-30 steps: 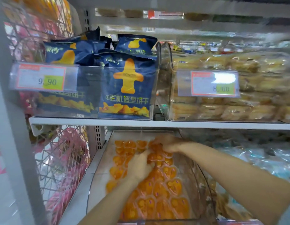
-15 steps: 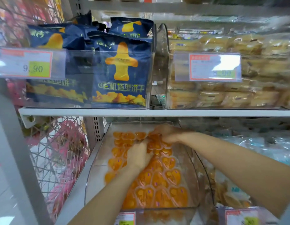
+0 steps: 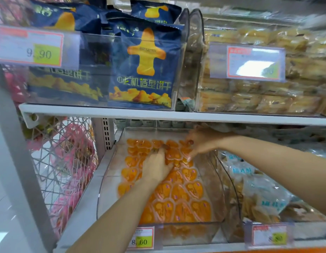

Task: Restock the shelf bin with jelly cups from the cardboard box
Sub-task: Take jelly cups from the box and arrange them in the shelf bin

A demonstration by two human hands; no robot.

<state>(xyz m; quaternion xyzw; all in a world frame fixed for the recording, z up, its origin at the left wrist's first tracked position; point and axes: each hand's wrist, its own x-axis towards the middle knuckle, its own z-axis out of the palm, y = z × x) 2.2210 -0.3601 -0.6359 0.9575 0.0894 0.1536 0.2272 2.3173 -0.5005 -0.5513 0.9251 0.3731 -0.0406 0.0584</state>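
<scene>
Jelly cups (image 3: 178, 194): small orange heart-shaped cups with film lids, lying lid-up in overlapping rows across the floor of the shelf bin, from back wall to front lip
Shelf bin (image 3: 108, 181): clear plastic with curved side walls, on the lower shelf under the white shelf board (image 3: 158, 114); a price tag (image 3: 141, 238) reading 8.60 sits on its front
Cardboard box: not in view
Left hand (image 3: 155, 166): palm down on the cups in the middle of the bin, fingers stretched forward and flat on the lids, wrapped round nothing as far as the blur lets me tell
Right hand (image 3: 201, 143): reaches in from the right at the back of the bin, fingers spread and loose, fingertips (image 3: 189, 158) touching the cups, gripping none
Step in hand: probably levelling and spreading cups that lie in the bin
Weight: each cup looks light; a handful should carry easily
Surface: smooth plastic and glossy film, likely slippery, so cups will slide over one another when pushed
Stiffness: cup walls probably fairly firm; the thin film lid is the weak part and a hard press with a nail could puncture it
Where to hold: by the rim or side walls, between thumb and fingers; to shift many, flat fingers on the lids with light pressure
Neighbours: blue biscuit bags (image 3: 145, 66) in the bin above, wrapped goods (image 3: 253, 194) in the bin just to the right
</scene>
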